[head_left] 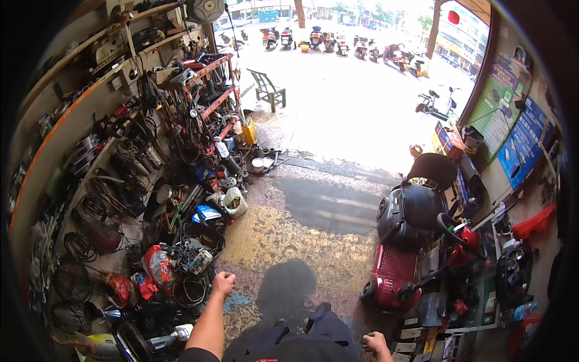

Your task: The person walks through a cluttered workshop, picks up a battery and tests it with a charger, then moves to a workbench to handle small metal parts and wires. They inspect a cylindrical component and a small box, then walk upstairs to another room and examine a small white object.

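At lower centre of the head view, I register the left hand (223, 283) with fingers folded into a fist, near the black parts bin (224, 242) on its left. The right hand (375, 342) is partly curled; I cannot tell its grip. The red scooter (392, 265) stands beyond it. Print on the blue poster (525, 145) is illegible.

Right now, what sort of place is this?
Likely a small, open-fronted repair workshop: a heap of wiring and parts lies at the left, with a crowded red-framed rack beyond it, and a red-and-black seated scooter stands at the right.
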`<state>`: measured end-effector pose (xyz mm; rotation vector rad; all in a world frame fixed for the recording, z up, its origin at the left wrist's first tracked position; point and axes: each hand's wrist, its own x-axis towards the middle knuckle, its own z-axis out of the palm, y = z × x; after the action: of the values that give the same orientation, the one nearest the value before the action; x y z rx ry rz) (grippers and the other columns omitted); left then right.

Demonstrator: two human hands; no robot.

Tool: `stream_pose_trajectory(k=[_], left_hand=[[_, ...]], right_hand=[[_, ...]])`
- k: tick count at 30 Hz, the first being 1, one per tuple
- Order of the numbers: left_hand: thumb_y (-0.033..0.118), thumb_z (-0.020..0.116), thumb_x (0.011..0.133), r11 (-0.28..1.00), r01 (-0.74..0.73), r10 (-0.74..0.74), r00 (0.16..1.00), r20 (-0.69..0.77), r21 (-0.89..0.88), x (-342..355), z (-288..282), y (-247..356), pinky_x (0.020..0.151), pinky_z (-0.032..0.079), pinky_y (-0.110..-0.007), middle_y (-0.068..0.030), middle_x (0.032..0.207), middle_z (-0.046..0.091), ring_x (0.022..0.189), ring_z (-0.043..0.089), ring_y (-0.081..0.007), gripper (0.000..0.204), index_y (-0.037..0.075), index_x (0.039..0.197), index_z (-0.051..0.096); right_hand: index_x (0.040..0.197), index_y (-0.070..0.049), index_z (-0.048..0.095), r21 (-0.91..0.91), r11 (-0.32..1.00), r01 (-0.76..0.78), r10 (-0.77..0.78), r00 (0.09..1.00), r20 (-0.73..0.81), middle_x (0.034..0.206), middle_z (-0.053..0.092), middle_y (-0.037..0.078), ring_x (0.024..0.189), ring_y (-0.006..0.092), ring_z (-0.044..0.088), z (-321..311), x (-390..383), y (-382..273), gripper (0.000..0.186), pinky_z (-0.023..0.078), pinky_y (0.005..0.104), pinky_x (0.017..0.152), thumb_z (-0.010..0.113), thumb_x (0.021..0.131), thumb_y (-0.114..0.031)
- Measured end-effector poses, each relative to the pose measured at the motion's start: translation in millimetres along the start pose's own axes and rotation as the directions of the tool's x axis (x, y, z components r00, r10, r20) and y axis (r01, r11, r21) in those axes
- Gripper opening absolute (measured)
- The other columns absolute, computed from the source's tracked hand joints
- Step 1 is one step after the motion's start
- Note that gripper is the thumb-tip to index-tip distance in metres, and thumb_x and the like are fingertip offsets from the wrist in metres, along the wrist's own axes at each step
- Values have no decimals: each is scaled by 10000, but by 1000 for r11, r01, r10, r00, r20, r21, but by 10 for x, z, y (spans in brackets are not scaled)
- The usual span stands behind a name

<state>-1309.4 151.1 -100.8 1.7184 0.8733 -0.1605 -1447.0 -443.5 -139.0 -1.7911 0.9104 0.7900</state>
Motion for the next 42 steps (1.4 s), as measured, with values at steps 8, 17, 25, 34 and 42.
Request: stream_pose_trajectory(k=[8,17,25,34,42], left_hand=[[193,671,849,971,140,-150,988,33,195,242,614,206,469,471,-324,-82,716,663,551,614,-158,191,6,886,667],[153,615,914,850,524,-525,850,-26,-50,-1,1081,435,412,391,-292,-82,741,600,528,541,-149,175,-16,932,577],[212,626,912,897,441,-440,898,-14,22,1167,1468,1094,472,484,-292,-75,799,633,604,597,-149,217,5,973,603],[201,611,930,931,328,-339,939,52,158,3087,1524,2247,504,468,-347,-108,824,643,629,596,-175,228,-18,991,597],[202,610,923,965,262,-261,965,-27,12,4258,1416,3253,478,450,-330,-112,834,640,607,602,-174,231,-9,1014,590]], right_hand=[[871,29,658,-41,995,-95,97,993,72,700,640,90,564,195,631,-45,1025,-736,174,494,327,470,648,859,-145],[939,-13,730,-453,829,327,-330,941,74,845,718,182,783,273,712,-530,2228,-3554,322,556,361,740,654,758,-268],[977,52,656,-236,839,491,-471,871,136,807,694,130,647,178,672,-234,2684,-5316,284,539,313,610,662,836,-195],[958,85,615,-138,990,-35,37,999,12,717,616,107,570,184,594,-366,2635,-4959,194,486,325,490,632,873,-88],[871,34,566,16,993,-115,111,982,153,648,549,78,520,184,562,-208,3094,-5745,100,437,314,426,589,863,-63]])
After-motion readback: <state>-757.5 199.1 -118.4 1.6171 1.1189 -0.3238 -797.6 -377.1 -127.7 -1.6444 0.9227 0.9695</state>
